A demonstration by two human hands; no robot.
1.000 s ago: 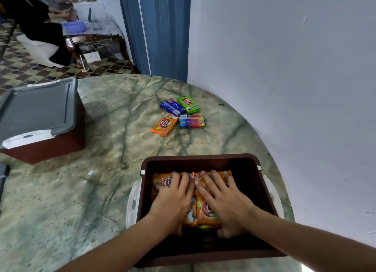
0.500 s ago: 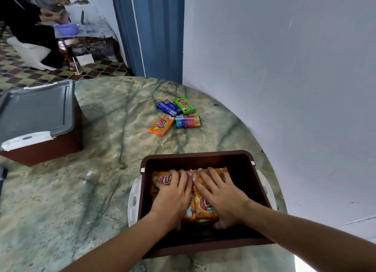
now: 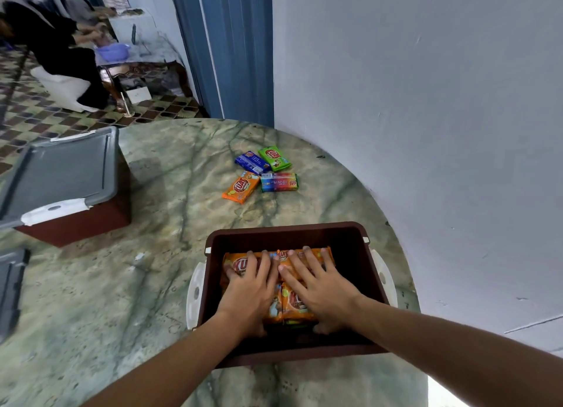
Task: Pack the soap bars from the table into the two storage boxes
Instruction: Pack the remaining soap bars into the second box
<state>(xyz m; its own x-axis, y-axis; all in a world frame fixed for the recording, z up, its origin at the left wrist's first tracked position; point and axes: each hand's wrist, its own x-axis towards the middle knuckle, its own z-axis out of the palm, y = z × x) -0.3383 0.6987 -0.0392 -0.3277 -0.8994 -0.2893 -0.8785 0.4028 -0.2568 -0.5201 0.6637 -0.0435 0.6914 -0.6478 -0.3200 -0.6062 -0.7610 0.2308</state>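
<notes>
An open brown storage box (image 3: 350, 239) sits near the table's front edge. Inside lie several orange soap bars (image 3: 294, 303). My left hand (image 3: 248, 294) and my right hand (image 3: 323, 288) rest flat on those bars, fingers spread, side by side and nearly touching. Farther back on the table lie an orange soap bar (image 3: 240, 187), a blue soap bar (image 3: 252, 162), a green soap bar (image 3: 274, 158) and a multicoloured soap bar (image 3: 278, 182). A second brown box (image 3: 79, 221) with a grey lid (image 3: 58, 172) on it stands at the left.
The round green marble table (image 3: 122, 285) is pushed against a white wall (image 3: 426, 102) on the right. Another grey lid (image 3: 10, 288) shows at the far left edge. Beyond the table a seated person (image 3: 58, 50) works at a low table with a purple bowl (image 3: 112, 52).
Both hands stay pressed on the orange bars in the box; the fingers have spread slightly. The view has shifted a little.
</notes>
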